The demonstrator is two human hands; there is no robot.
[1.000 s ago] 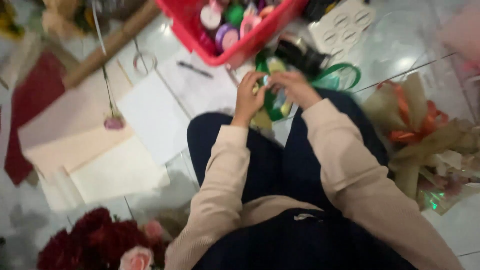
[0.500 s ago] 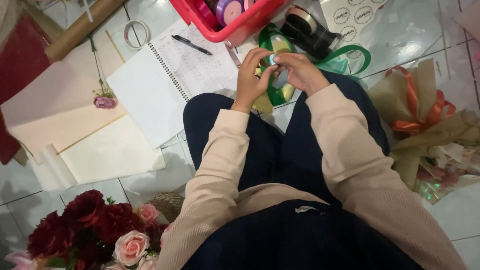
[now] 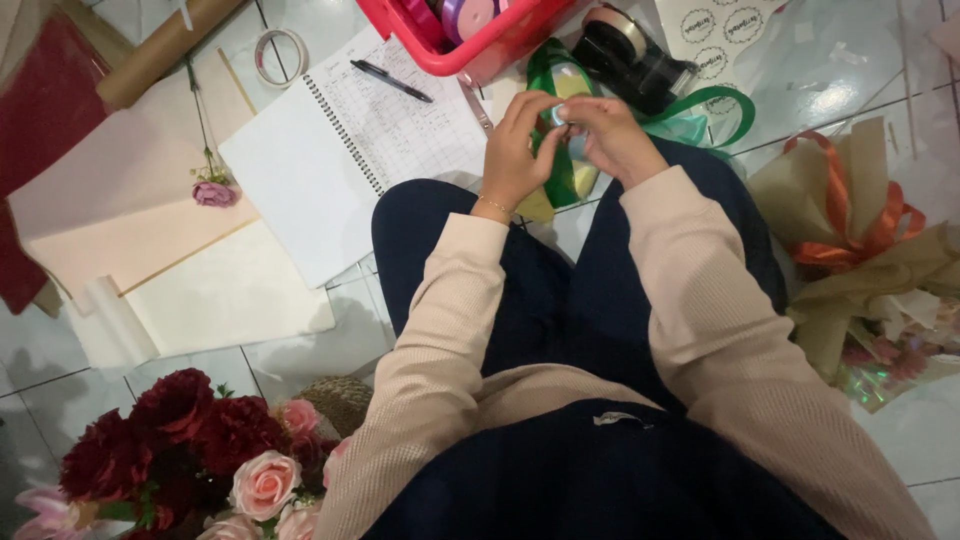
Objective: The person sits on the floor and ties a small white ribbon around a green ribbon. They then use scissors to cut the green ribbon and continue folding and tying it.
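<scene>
Green ribbon: a glossy green satin ribbon runs from the floor up between both hands, over the knees, just below the red plastic basket.
Left hand: left hand is curled, fingertips pinched on the ribbon's upper end.
Right hand: right hand is closed in a pinch on the same spot, touching the left fingertips; what small piece sits between them cannot be told.
Surroundings: black tape dispenser just beyond the hands; open spiral notebook with a black pen to the left; red and pink rose bunch near the left elbow.
Risk: slick ribbon may slip from so narrow a pinch; the trailing loop by the dispenser could snag if pulled.
</scene>
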